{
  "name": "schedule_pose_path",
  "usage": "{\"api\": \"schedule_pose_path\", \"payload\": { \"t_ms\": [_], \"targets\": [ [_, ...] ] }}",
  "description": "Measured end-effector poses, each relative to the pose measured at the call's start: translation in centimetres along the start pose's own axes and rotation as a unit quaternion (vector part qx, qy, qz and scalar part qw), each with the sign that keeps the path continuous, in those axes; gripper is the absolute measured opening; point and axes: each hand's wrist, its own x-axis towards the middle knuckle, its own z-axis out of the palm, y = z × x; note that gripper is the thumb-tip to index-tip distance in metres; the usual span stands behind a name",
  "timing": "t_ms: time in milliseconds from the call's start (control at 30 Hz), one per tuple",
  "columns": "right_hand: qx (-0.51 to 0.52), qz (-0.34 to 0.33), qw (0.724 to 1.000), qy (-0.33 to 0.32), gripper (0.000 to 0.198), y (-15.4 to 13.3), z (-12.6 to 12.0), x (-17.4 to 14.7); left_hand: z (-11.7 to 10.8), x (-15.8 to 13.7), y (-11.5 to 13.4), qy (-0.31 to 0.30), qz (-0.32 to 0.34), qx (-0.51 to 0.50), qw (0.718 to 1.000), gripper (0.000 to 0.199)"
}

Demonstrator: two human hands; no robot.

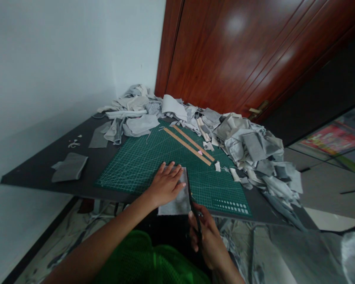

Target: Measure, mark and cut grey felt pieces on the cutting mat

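Observation:
A grey piece of fabric (177, 203) lies on the green cutting mat (142, 157), its near end reaching the table's front edge. My left hand (167, 183) rests flat on its upper part, fingers spread. With my right hand (205, 228) I grip a pair of dark scissors (189, 189) by the handles at the front edge. The blades run along the fabric's right side, pointing away from me; whether they are apart I cannot tell. Beyond the fabric, two wooden rulers (186, 146) lie on the mat, with a small pink scrap (200, 152) on them.
Heaped fabric scraps (142, 104) line the back of the dark table (91, 189), and a larger pile (251, 146) covers its right side. A folded grey cloth (71, 167) lies at the left. A white wall (62, 59) and a brown wooden door (225, 51) stand close behind.

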Motion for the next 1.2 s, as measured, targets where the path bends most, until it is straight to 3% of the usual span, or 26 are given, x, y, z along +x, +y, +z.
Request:
{"api": "schedule_pose_path", "payload": {
  "t_ms": [767, 1200],
  "targets": [
    [0.061, 0.034, 0.997, 0.012, 0.063, -0.7, -0.2, 0.5, -0.7, -0.1, 0.3, -0.011, -0.005, 0.004, 1.000, 0.060],
    [0.007, -0.007, 1.000, -0.014, 0.070, -0.6, 0.1, 1.0, -0.2, 0.0, 0.1, 0.004, 0.001, 0.010, 1.000, 0.060]
  ]
}}
